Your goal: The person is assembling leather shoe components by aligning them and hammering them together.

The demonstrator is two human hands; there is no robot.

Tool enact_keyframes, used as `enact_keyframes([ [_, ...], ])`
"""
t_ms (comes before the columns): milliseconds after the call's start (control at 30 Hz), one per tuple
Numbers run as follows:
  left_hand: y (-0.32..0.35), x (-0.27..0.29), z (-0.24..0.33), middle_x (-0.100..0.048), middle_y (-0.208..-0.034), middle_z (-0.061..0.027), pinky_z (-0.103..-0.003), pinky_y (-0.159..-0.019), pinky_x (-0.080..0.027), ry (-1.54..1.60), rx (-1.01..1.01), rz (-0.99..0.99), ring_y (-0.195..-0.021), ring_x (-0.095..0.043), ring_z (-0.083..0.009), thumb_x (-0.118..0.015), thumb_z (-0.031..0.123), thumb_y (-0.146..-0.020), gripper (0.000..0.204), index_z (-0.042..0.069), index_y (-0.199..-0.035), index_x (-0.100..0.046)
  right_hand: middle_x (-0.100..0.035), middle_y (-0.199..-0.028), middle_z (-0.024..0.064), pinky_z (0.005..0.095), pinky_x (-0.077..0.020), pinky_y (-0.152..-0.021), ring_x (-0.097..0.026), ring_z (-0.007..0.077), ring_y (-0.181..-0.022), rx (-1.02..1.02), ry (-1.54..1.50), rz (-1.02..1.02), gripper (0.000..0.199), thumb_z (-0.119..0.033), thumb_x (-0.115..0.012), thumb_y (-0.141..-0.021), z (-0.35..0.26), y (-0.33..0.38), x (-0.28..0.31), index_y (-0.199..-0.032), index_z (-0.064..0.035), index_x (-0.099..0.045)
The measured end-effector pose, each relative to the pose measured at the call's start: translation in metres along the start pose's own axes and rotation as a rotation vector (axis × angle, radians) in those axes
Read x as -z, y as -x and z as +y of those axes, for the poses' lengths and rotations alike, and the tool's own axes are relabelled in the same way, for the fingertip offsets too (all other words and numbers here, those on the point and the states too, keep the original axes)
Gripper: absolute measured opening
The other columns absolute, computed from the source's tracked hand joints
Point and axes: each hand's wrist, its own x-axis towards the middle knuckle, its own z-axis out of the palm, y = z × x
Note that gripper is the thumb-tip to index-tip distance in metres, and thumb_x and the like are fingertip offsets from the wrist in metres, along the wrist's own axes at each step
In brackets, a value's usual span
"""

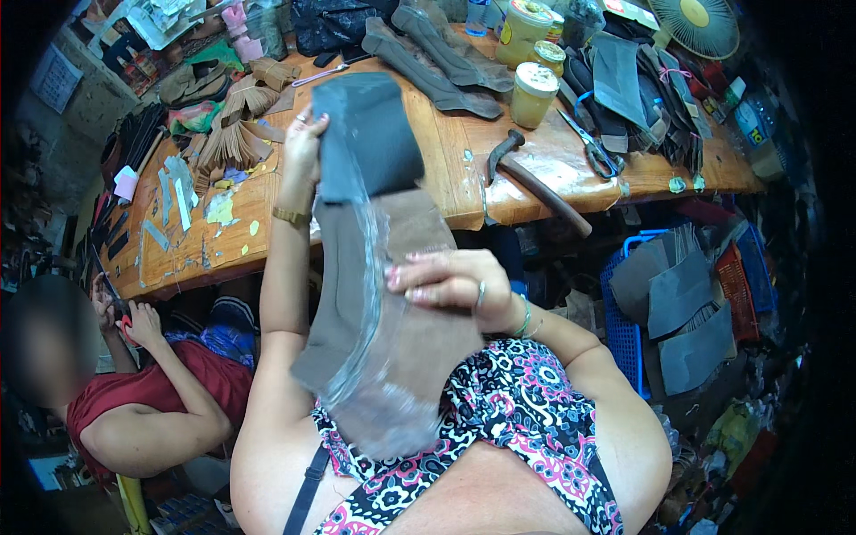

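A long dark boot upper (343,267) hangs in front of me, its brown inner side partly showing. A shiny, clear, glue-like streak runs down its length, and its lower end rests against my patterned top. My left hand (306,147) is closed on the upper's top left edge, thumb on the dark face. Across the brown face lie the extended fingers of my right hand (455,283), slightly blurred; the thumb is hard to make out. On the wooden table (446,192) beyond are a hammer (546,196), scissors (590,147) and a jar of yellowish paste (534,96).
More boot uppers (432,76) lie at the table's back. Stacked dark pieces (624,85) sit on the right, brown strips (230,134) on the left. A blue crate (621,303) stands below right. A person in red (169,392) works at my left, holding red-handled scissors (127,323).
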Motion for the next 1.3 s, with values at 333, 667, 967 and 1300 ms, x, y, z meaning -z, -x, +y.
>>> enact_keyframes([
  [333,-0.089,0.039,0.021,-0.070,-0.113,-0.0131,-0.036,-0.086,-0.058,-0.085,-0.334,0.209,-0.093,-0.069,-0.0222,-0.050,-0.009,-0.097,0.029,-0.003,-0.125,-0.059,-0.069,-0.126,0.0256,0.0519,-0.0514,-0.104,-0.068,0.0393,-0.117,-0.252,-0.269,-0.047,0.018,-0.016,-0.054,-0.099,-0.013,0.025,0.033,-0.104,-0.0038,-0.065],
  [667,-0.115,0.078,0.066,-0.067,-0.121,-0.0117,-0.036,-0.092,-0.055,-0.173,-0.513,0.320,-0.102,-0.066,-0.0217,-0.054,-0.006,-0.098,0.041,-0.003,-0.139,-0.052,-0.071,-0.098,0.0339,0.0478,-0.0628,-0.075,-0.074,0.0419,-0.084,-0.369,-0.116,0.612,0.043,-0.033,-0.061,-0.102,-0.064,0.094,0.074,-0.118,0.0066,-0.058],
  [967,-0.017,-0.064,0.111,-0.064,-0.131,-0.0105,-0.027,-0.101,-0.051,-0.843,-0.041,-0.729,-0.114,-0.063,-0.0139,-0.063,0.014,-0.102,0.048,0.006,-0.148,-0.051,-0.060,-0.133,0.0127,0.0397,-0.0463,-0.107,-0.058,0.0230,-0.121,-0.303,0.306,1.155,0.057,-0.006,-0.078,-0.090,-0.062,0.128,0.127,-0.140,0.0028,-0.049],
  [1300,-0.053,-0.082,-0.001,-0.070,-0.115,-0.0058,-0.027,-0.087,-0.050,-1.091,0.060,-0.971,-0.102,-0.060,-0.0105,-0.073,0.023,-0.097,0.049,0.004,-0.140,-0.059,-0.061,-0.136,0.0105,0.0421,-0.0473,-0.109,-0.059,0.0242,-0.124,-0.333,-0.160,1.343,0.055,-0.006,-0.076,-0.091,-0.048,0.099,0.138,-0.141,-0.0045,-0.051],
])
